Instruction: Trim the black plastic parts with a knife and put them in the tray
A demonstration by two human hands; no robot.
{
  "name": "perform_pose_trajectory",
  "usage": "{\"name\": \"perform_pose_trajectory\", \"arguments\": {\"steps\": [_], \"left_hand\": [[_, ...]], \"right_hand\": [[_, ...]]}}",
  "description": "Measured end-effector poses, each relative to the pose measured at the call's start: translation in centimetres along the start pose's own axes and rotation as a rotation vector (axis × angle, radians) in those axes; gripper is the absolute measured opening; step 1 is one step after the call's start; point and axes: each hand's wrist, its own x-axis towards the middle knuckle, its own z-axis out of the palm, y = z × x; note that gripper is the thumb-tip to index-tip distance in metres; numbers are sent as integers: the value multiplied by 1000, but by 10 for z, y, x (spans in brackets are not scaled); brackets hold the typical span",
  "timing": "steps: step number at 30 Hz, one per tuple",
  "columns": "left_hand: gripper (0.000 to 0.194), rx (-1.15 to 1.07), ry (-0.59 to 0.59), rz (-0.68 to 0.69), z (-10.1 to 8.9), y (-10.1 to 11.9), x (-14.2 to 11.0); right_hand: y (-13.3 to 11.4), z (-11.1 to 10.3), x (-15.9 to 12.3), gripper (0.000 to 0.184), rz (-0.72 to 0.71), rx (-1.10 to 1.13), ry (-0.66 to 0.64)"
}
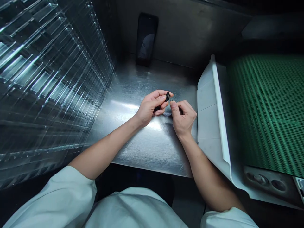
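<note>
Left hand (150,107) pinches small black plastic part (168,97) — seems light, fiddly, best held by edges — right hand (182,118) curled close w/ tips together, cannot tell if holding smth.

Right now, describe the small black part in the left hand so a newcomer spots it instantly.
Find the steel bench between the clear ribbed panel and the green mesh. At its middle, the left hand pinches a small black part at its fingertips. It is far smaller than the dark phone standing at the back.
</note>
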Motion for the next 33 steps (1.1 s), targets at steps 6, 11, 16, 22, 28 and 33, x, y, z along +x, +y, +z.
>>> {"name": "perform_pose_trajectory", "arguments": {"steps": [6, 11, 16, 22, 28, 33], "left_hand": [[18, 0, 21, -22, 0, 0, 0], [17, -25, 10, -50, -5, 0, 3], [19, -23, -4, -124, -3, -4, 3], [16, -14, 17, -190, 2, -17, 0], [14, -271, 283, -155, -6, -18, 8], [19, -376, 372, -133, -2, -16, 9]], "right_hand": [[-1, 0, 0, 46, -6, -4, -20], [1, -1, 0, 51, 43, 2, 45], [5, 1, -2, 42, 75, 111, 113], [2, 5, -5, 20, 96, 111, 94], [-7, 4, -7, 12, -45, 75, -4], [-9, 10, -7, 20, -99, 57, -187]]}}
